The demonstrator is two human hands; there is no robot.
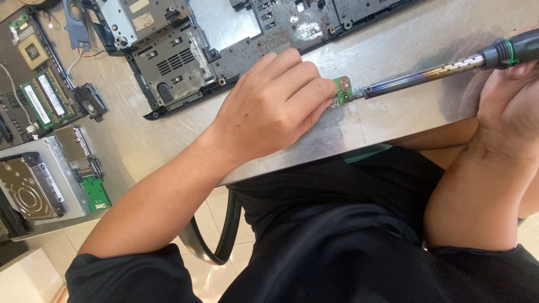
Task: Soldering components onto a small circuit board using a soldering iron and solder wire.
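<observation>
My left hand [275, 106] rests on the metal table [393, 50] and pinches a small green circuit board [342, 90] between its fingertips. My right hand [511, 101] grips the black handle of a soldering iron [426, 76] at the right edge of the view. The iron's long discoloured metal shaft points left, and its tip touches the small board. A stripped dark laptop chassis [185, 56] lies just beyond my left hand.
At the left lie a laptop mainboard with green memory modules [45, 98], a hard drive [25, 191] in a silver caddy, a small green board [95, 193] and loose wires [76, 59]. My black-clothed lap [337, 235] fills the space below the table edge.
</observation>
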